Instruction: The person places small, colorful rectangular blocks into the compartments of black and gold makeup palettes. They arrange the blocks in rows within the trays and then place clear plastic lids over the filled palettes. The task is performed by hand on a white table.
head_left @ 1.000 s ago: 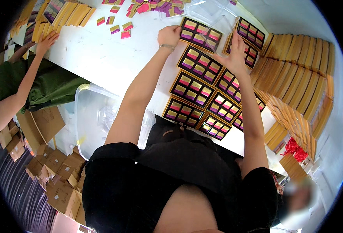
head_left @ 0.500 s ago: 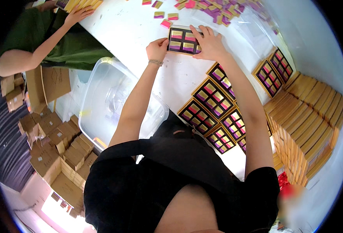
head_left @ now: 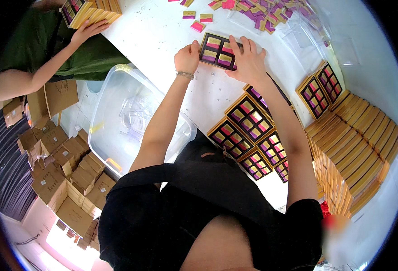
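A shallow black box with a gold rim [head_left: 215, 58] lies flat on the white table in front of me. Its compartments hold small wrapped squares in gold with pink or purple; the right end is partly hidden by my fingers. My left hand [head_left: 187, 59] is closed, knuckles up, right beside the box's left edge; what its curled fingers hold, if anything, is hidden. Across the right end, my right hand [head_left: 249, 61] grips the box, with the thumb at the near side and the fingers over the far side.
Loose wrapped squares [head_left: 262, 12] are heaped at the far side. Several filled boxes [head_left: 251, 118] lie by my right forearm, near tall box stacks [head_left: 357, 131]. A clear plastic tub [head_left: 113, 104] stands left. Beyond it, another person's hand [head_left: 89, 34] touches stacked boxes [head_left: 95, 12].
The box has turned slightly clockwise under my right hand. My left hand stays at its left edge. The other person's stack shows more fully, and the whole view has shifted a little.
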Motion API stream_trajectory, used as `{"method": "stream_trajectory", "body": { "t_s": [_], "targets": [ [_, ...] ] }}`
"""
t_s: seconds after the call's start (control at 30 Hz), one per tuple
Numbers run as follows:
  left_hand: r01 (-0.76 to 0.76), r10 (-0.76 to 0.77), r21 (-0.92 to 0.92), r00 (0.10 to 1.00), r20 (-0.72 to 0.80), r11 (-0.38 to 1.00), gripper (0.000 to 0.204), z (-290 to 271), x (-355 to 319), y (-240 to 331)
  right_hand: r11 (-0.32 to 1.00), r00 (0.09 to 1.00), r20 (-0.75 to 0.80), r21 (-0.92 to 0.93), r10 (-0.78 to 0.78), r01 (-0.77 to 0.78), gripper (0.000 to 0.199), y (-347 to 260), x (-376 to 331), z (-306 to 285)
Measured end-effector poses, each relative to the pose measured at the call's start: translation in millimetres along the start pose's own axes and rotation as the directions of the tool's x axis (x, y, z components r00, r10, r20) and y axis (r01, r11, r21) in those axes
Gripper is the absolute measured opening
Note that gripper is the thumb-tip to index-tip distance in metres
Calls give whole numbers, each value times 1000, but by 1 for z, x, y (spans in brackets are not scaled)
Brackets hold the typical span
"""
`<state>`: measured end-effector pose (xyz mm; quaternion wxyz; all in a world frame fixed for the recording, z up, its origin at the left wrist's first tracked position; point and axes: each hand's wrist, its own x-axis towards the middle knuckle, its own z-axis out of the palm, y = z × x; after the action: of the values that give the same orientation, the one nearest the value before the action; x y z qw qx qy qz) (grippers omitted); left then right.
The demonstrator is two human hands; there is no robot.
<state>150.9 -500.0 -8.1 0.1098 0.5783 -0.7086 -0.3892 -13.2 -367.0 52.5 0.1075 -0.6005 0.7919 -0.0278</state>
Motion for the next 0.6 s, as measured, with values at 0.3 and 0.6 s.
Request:
{"method": "stream_trajectory", "body": {
  "t_s": [0.3,0.6],
  "targets": [
    [-89,93,108,995,-39,990,51,1,-5,8,999,999,-3,20,-50,50,101,1,4,12],
    [-239,234,-21,964,-128,971,39,21,2,22,988,988,-31,7,-154,155,102,21,8,13]
  ]
}}
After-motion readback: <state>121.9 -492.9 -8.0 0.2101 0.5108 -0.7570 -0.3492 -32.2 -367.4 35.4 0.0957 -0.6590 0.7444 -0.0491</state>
